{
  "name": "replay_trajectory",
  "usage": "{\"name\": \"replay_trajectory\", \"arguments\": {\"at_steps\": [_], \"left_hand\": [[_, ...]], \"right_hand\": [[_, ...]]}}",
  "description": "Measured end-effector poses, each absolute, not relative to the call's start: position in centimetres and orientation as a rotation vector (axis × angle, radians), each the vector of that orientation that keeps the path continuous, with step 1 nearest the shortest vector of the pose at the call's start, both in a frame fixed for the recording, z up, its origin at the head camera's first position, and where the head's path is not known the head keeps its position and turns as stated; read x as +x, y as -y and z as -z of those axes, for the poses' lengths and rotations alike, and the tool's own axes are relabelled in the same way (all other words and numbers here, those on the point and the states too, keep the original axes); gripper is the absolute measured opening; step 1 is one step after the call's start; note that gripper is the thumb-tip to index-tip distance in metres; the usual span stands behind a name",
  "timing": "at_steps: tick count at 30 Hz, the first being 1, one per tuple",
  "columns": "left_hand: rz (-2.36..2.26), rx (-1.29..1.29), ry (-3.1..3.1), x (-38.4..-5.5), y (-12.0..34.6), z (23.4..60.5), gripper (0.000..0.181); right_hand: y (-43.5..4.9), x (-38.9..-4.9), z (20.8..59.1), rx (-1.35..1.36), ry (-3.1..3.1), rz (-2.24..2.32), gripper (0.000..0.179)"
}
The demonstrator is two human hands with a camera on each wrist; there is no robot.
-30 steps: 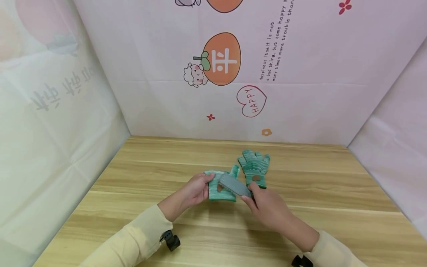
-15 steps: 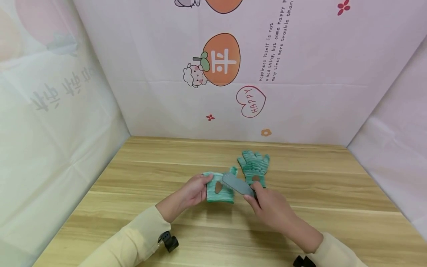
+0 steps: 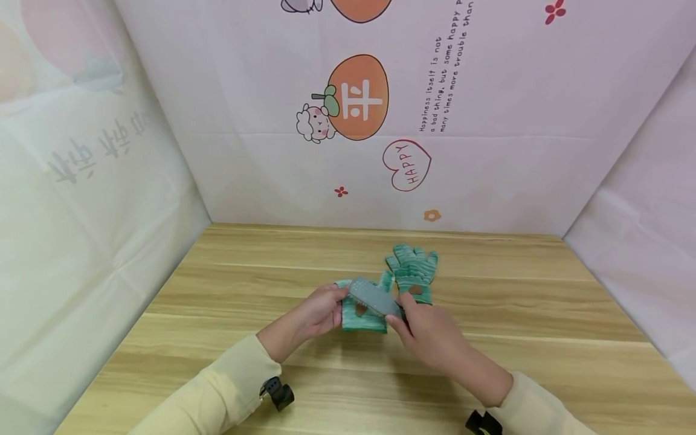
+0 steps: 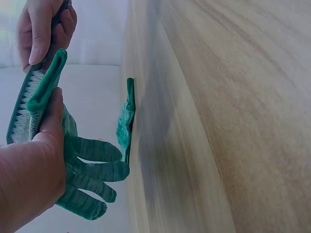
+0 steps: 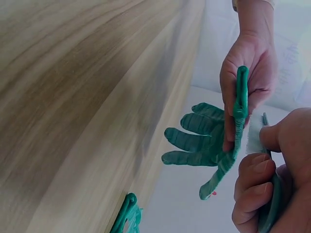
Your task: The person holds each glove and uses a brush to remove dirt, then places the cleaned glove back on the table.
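My left hand (image 3: 321, 311) grips a green striped knitted glove (image 3: 364, 324), thumb on top and fingers underneath, holding it above the table. The glove's fingers hang down in the left wrist view, and a brown spot (image 3: 361, 310) shows on its cuff. In my right hand (image 3: 435, 335) is a grey scrub brush (image 3: 376, 297) with white bristles (image 4: 23, 114), gripped at its handle end. Its bristles face the glove's cuff and its head overlaps part of the brown spot. A matching green glove (image 3: 412, 269) lies on the table behind my right hand, fingers pointing away.
The wood-grain table (image 3: 261, 254) reaches back to a white printed cloth wall (image 3: 272, 175). White cloth also hangs along the left and right sides. A black strap device (image 3: 278, 393) sits on the left wrist, and another (image 3: 484, 423) on the right.
The brush moves slightly right, uncovering the brown spot, then back left across the cuff. The held glove shifts a little with it. The glove on the table stays in place.
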State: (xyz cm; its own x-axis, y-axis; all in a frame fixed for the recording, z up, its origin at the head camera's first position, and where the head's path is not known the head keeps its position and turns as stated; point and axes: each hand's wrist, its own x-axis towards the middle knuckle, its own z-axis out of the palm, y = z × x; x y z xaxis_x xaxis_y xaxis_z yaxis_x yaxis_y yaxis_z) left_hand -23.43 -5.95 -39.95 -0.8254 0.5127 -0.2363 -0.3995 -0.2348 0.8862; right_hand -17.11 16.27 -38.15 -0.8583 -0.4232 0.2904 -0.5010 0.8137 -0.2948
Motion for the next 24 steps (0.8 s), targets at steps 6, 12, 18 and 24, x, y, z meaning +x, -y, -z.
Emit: {"name": "replay_trajectory", "arguments": {"at_steps": [6, 12, 18, 24], "left_hand": [[-2.124, 0.089, -1.434, -23.5, 6.0, 39.7, 0.029], [-2.096, 0.113, -1.449, -23.5, 6.2, 39.8, 0.028], [-2.089, 0.13, -1.442, -23.5, 6.3, 40.0, 0.031], [-2.102, 0.111, -1.432, -23.6, 6.5, 40.2, 0.028]], "right_hand": [[-16.7, -17.1, 38.3, 0.707, 2.829, -0.545, 0.026], [-17.1, -17.1, 38.5, 0.709, 2.835, -0.495, 0.025], [-17.6, -17.0, 38.6, 0.682, 2.855, -0.51, 0.025], [-18.2, -17.0, 38.8, 0.659, 2.879, -0.517, 0.024]]}}
